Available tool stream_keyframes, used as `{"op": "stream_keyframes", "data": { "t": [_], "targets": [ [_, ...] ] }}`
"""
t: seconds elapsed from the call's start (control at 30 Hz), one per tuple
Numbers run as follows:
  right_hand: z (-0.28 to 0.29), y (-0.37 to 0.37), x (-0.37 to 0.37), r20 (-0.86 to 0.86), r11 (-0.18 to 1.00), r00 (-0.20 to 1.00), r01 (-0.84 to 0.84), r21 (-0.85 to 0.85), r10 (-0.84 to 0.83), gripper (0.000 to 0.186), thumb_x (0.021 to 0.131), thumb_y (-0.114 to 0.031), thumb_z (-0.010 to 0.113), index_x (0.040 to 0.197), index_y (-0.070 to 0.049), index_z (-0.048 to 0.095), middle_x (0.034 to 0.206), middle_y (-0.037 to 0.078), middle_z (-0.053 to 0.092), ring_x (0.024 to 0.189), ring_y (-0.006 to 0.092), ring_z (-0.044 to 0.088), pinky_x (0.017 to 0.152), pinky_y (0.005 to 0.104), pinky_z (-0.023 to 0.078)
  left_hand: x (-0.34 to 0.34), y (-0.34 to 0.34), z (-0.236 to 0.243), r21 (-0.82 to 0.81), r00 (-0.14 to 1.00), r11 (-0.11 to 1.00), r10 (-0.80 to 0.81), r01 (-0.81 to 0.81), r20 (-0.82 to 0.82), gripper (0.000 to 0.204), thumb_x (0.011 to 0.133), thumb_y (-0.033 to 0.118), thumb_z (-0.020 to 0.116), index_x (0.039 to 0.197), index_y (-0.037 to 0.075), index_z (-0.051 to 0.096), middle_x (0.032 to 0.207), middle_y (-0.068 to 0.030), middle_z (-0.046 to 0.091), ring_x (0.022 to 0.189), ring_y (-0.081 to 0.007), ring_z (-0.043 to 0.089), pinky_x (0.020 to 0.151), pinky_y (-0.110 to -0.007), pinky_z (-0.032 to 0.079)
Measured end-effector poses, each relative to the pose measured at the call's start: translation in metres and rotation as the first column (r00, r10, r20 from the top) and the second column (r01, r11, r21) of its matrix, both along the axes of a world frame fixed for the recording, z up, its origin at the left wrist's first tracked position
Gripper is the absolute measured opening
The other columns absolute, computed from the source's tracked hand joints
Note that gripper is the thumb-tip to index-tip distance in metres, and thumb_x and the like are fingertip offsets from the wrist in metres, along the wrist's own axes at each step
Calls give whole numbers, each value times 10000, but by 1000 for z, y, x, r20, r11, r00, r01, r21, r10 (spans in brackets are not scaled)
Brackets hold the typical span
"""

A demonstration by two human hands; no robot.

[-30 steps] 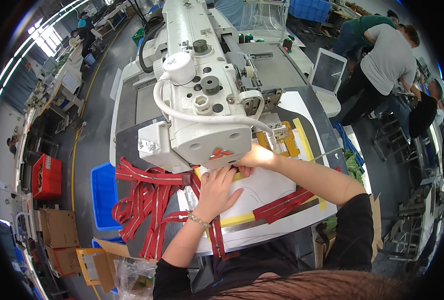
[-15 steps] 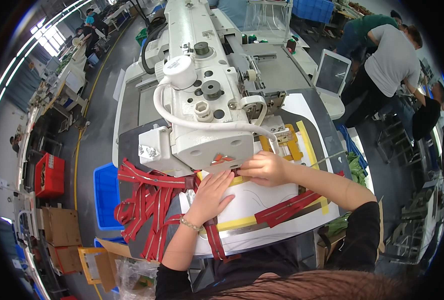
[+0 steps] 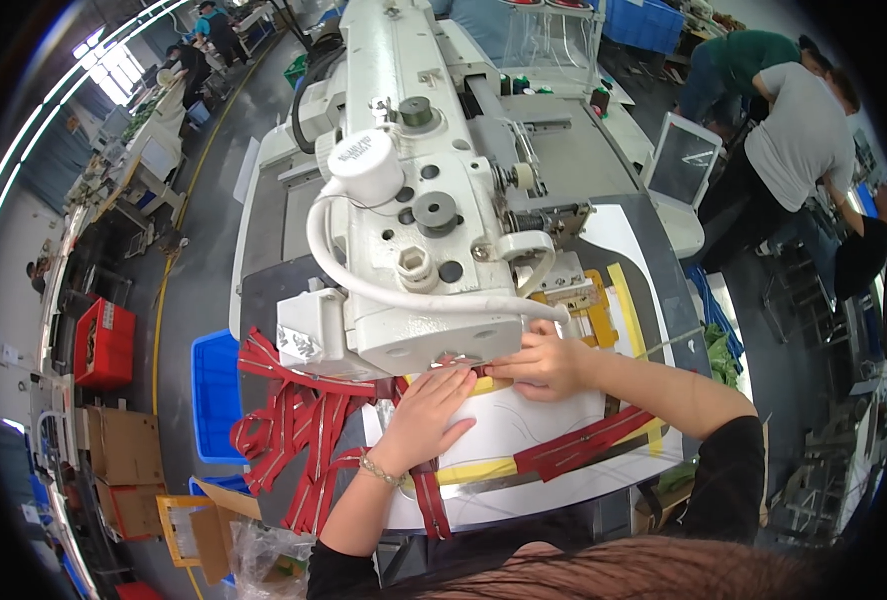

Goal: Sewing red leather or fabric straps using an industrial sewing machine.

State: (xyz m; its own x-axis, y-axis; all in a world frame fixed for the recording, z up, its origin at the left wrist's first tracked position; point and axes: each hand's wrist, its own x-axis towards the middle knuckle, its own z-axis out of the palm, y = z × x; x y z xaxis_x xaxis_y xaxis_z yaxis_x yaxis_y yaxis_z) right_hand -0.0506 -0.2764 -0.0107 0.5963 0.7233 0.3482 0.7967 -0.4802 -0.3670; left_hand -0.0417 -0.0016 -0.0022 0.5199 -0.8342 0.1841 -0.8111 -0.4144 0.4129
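At the front of a white industrial sewing machine (image 3: 434, 340), both hands work close together under its head. My left hand (image 3: 426, 415) lies flat, its fingers stretched and together on the work near a yellow-taped edge. Beside it my right hand (image 3: 547, 366) is closed, pinching the end of a dark red zipper whose held part is mostly hidden by the fingers and machine head. A red zipper strip (image 3: 431, 500) hangs below my left wrist over the table edge. Another red zipper (image 3: 584, 443) lies slantwise on the white sheet (image 3: 534, 415), below my right forearm.
A heap of red zippers (image 3: 309, 430) lies left of my left hand. A yellow clamp frame (image 3: 596, 308) sits right of the machine head. Blue bin (image 3: 216, 400) and cardboard boxes (image 3: 129, 450) stand at left. A screen (image 3: 682, 165) and bending people (image 3: 799, 135) are at right.
The whole view has shifted slightly, moving the scene a little down and right. Both hands stay at the machine front, the right fingers a bit more curled.
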Motion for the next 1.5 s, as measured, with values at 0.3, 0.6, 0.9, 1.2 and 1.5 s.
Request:
{"op": "stream_keyframes", "data": {
  "t": [0.3, 0.6, 0.9, 1.2, 1.5],
  "targets": [
    [2, 8, -1, 16, 1000, 999, 31, 7, -31, 330, 765, -121, 653, 1095, -108, 653, 1185, 1, 610, 1061, 233, 560, 720, 311, 561, -5, -3, 3, -23, 998, 999, 39, -38, 49, 558, 834, 306, 658, 1301, 29, 527, 1311, -129, 554, 1223, -256, 504, 1016, -399, 354],
    [2, 9, -10, 98, 997, 993, 66, -35, -62, 336, 760, -151, 682, 1092, -108, 653, 1148, -6, 633, 1043, 220, 579, 769, 328, 531, -5, -4, -4, -42, 995, 996, 79, -76, 68, 521, 837, 294, 660, 1285, 54, 546, 1293, -100, 569, 1210, -232, 514, 999, -401, 365],
    [9, -6, -86, 2, 761, 766, 638, -115, -642, 614, 730, -281, 728, 1264, -57, 526, 1236, 146, 524, 1162, 326, 468, 979, 457, 334, -8, 3, -16, -48, 995, 996, 82, -80, 49, 528, 859, 288, 634, 1331, 89, 506, 1354, -85, 524, 1246, -229, 487, 1026, -449, 343],
    [10, -51, -177, -120, 571, 558, 807, -153, -821, 661, 667, -292, 775, 1273, -143, 557, 1289, 172, 454, 1212, 369, 402, 999, 473, 288, -7, -2, -14, -29, 995, 997, 75, -73, 69, 522, 875, 275, 611, 1337, 67, 484, 1362, -100, 510, 1256, -247, 474, 1033, -436, 341],
    [-2, -21, -178, -16, 838, 840, 539, -87, -542, 373, 644, -247, 785, 972, -117, 662, 1067, 69, 557, 1061, 280, 525, 909, 460, 341, -7, -3, -16, -18, 997, 998, 67, -66, 49, 518, 882, 283, 592, 1331, 52, 478, 1384, -101, 482, 1294, -237, 430, 1084, -439, 305]
  ]
}}
